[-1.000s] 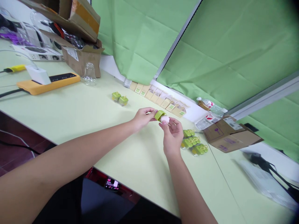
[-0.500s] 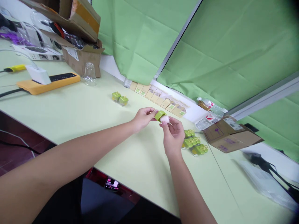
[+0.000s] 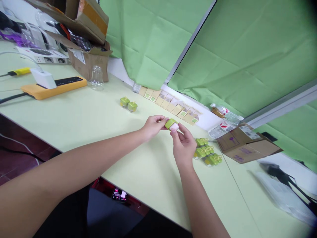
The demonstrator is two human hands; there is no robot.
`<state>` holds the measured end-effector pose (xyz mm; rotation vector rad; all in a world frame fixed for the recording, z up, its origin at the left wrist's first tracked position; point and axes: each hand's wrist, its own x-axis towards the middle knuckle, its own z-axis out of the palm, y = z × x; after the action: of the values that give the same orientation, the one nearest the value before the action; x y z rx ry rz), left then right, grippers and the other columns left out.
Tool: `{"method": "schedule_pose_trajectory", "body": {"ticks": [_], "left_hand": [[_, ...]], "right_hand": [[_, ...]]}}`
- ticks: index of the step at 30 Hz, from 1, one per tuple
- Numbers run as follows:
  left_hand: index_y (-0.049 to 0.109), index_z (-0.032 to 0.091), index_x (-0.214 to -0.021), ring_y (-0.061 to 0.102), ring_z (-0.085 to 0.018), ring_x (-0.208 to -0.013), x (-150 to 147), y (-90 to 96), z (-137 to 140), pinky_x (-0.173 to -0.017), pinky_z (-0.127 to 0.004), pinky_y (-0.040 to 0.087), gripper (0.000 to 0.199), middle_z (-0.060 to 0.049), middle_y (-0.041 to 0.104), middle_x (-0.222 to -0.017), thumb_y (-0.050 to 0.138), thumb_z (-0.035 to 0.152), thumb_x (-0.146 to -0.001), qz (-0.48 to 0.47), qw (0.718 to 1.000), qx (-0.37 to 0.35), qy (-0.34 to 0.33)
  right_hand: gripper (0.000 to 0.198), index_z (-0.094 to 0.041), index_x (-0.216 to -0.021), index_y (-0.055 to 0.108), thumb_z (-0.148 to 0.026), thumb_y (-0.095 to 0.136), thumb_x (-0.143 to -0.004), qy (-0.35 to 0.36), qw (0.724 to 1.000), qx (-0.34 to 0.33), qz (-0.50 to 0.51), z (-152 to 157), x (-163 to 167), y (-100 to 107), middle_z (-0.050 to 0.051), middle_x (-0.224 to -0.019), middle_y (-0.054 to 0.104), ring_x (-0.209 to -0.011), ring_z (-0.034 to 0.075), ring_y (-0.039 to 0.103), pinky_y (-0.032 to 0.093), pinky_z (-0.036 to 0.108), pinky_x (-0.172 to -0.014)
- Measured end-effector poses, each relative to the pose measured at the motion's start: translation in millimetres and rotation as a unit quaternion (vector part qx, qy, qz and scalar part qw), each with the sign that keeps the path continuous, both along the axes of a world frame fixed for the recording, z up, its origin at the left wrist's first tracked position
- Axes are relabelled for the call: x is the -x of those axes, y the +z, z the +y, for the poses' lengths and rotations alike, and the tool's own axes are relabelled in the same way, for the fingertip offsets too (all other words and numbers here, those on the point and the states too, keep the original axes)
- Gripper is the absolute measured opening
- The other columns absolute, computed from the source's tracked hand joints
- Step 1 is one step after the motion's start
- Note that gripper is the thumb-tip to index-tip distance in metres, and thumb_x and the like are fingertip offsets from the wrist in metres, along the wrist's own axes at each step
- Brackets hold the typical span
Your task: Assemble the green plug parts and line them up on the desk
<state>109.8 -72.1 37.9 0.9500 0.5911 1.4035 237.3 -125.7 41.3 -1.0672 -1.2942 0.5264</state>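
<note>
Over the middle of the table, my left hand (image 3: 154, 127) pinches a small green cap-like piece (image 3: 169, 123) between thumb and fingers. My right hand (image 3: 183, 145) grips a white block-like piece (image 3: 174, 127), which sits partly inside the cap's open side. Fingers hide some of both pieces. To the right of my right hand, several small clear containers with green lids (image 3: 205, 151) stand in a cluster. Two more green-lidded containers (image 3: 132, 106) stand farther back on the left.
Small cardboard boxes (image 3: 170, 105) line the table's back edge. On the left are an orange power strip (image 3: 74, 83), a clear plastic bottle (image 3: 96, 78) and an open carton (image 3: 90, 64). To the right lie another carton (image 3: 244, 145), plastic bottles (image 3: 226, 114) and a clear bag (image 3: 277, 195).
The white piece sits deeper in the green cap than before, and my right fingers are closer to it. The whole view has shifted slightly.
</note>
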Motion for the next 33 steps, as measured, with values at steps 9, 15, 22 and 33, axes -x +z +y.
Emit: {"method": "schedule_pose_trajectory", "body": {"ticks": [9,15,22,33], "left_hand": [[0.066,0.01,-0.079,0.064,-0.014,-0.082,-1.7,2.6,-3.6,-0.094,-0.043,0.056,0.025,-0.005,0.066,-0.083,0.071,0.034,-0.083,-0.005,1.0,0.01,-0.01],[0.065,0.01,-0.077,0.065,-0.014,-0.082,-2.8,3.1,-6.0,-0.095,-0.043,0.056,0.022,-0.005,0.066,-0.083,0.071,0.03,-0.084,-0.005,1.0,0.009,-0.022],[0.065,0.01,-0.077,0.064,-0.013,-0.082,-2.8,1.8,-5.6,-0.095,-0.043,0.056,0.02,-0.005,0.066,-0.084,0.07,0.029,-0.083,-0.001,1.0,0.007,-0.022],[0.064,0.01,-0.077,0.065,-0.013,-0.082,-2.9,2.1,-8.3,-0.097,-0.043,0.054,0.019,-0.004,0.065,-0.081,0.068,0.027,-0.085,-0.013,0.999,0.02,-0.035]], "right_hand": [[0.035,-0.022,-0.113,0.066,-0.036,0.072,-0.082,-0.026,0.996,-0.034,-0.075,-1.7,-3.0,1.8,0.008,-0.109,0.071,-0.089,0.021,0.071,0.059,0.041,-0.085],[0.027,-0.024,-0.109,0.068,-0.034,0.069,-0.084,-0.066,0.978,-0.102,-0.168,-5.1,-5.4,9.2,0.007,-0.11,0.068,-0.097,0.021,0.066,0.059,0.041,-0.087],[0.029,-0.024,-0.112,0.069,-0.034,0.068,-0.084,-0.064,0.974,-0.11,-0.185,-4.3,-6.6,8.3,0.006,-0.107,0.069,-0.094,0.022,0.067,0.058,0.044,-0.092],[0.031,-0.022,-0.11,0.069,-0.038,0.07,-0.083,-0.067,0.98,-0.09,-0.165,-4.1,-6.9,6.9,0.007,-0.104,0.073,-0.093,0.023,0.07,0.058,0.045,-0.093]]}}
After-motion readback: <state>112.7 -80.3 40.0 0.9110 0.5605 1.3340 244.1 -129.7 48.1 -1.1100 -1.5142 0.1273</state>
